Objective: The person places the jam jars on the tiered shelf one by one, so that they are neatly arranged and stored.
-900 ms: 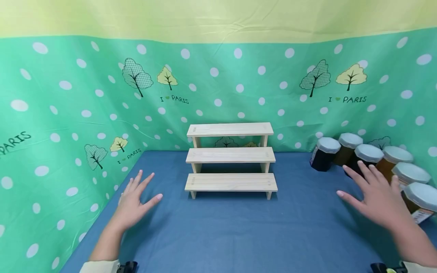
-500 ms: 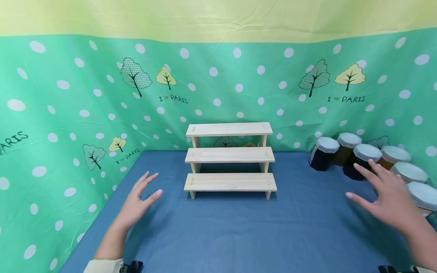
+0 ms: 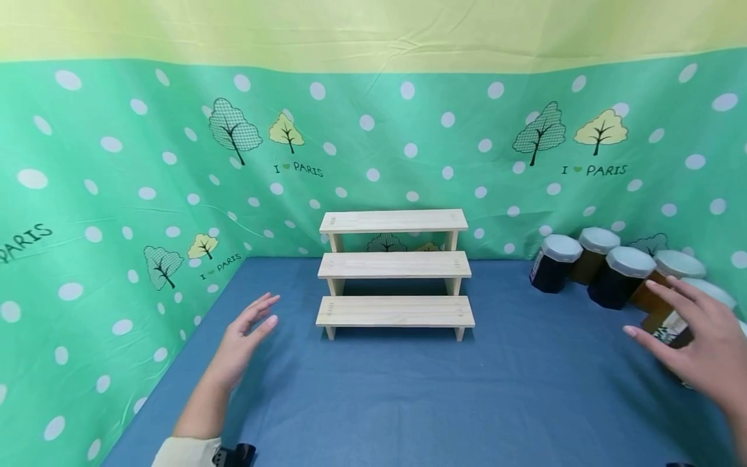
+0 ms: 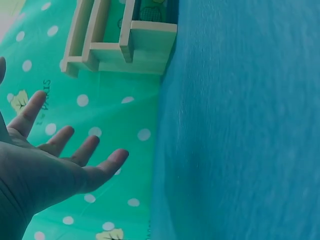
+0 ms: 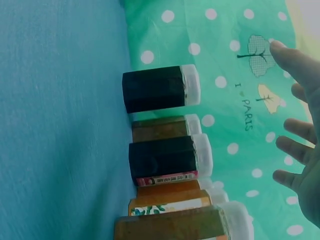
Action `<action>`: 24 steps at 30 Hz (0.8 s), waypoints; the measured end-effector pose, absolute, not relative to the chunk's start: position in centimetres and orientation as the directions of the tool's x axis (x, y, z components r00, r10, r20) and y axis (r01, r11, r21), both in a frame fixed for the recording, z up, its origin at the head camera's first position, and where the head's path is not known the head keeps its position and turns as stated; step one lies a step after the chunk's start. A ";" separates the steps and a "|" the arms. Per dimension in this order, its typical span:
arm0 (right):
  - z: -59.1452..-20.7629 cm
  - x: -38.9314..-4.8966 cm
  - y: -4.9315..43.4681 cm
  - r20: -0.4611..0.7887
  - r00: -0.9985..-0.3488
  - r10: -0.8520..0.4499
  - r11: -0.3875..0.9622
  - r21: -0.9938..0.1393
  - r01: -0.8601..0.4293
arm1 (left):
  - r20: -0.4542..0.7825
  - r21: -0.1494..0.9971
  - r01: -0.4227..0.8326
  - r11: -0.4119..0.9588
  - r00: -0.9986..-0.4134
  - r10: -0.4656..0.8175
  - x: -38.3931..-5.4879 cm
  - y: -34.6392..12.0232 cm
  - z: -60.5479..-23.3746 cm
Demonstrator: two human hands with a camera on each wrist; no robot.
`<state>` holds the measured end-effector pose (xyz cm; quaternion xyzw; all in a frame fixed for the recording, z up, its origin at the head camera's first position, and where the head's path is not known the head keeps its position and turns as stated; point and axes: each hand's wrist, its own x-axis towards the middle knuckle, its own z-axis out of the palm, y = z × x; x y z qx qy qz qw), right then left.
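The left hand [image 3: 239, 340] hovers in the air, relaxed, its left fingers [image 4: 86, 150] slightly bent and pointing forward and inward, the left thumb [image 3: 262, 329] apart on their inner side. Behind it, the left forearm [image 3: 205, 399] slants back into a pale sleeve [image 3: 185, 453]. The right hand [image 3: 709, 337] hovers too, its right fingers [image 5: 292, 149] loosely spread, the right thumb [image 3: 650, 340] stretched inward; behind it, only a strip of right forearm [image 3: 738, 420] shows.

Dotted green backdrop [image 3: 385, 146], blue tablecloth [image 3: 397, 395]
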<state>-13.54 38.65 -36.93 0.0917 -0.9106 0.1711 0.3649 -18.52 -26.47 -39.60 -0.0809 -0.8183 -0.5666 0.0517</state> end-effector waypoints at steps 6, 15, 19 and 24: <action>-36.8 -13.2 39.6 0.691 -0.722 0.024 0.916 -0.305 -0.262 | 0.109 0.966 0.131 0.221 -0.988 0.110 -18.6 -26.0 -39.7; -37.1 -12.0 41.0 0.643 -0.746 0.173 0.929 -0.359 -0.094 | 0.053 0.982 0.074 0.171 -0.991 0.126 -19.2 -25.3 -40.4; -37.5 -11.7 41.2 0.590 -0.774 0.230 0.915 -0.403 -0.036 | 0.028 0.988 0.046 0.145 -0.992 0.122 -19.5 -25.0 -40.6; -37.7 -11.5 42.1 0.533 -0.804 0.264 0.899 -0.438 0.005 | 0.004 0.993 0.020 0.119 -0.992 0.126 -20.0 -24.5 -40.9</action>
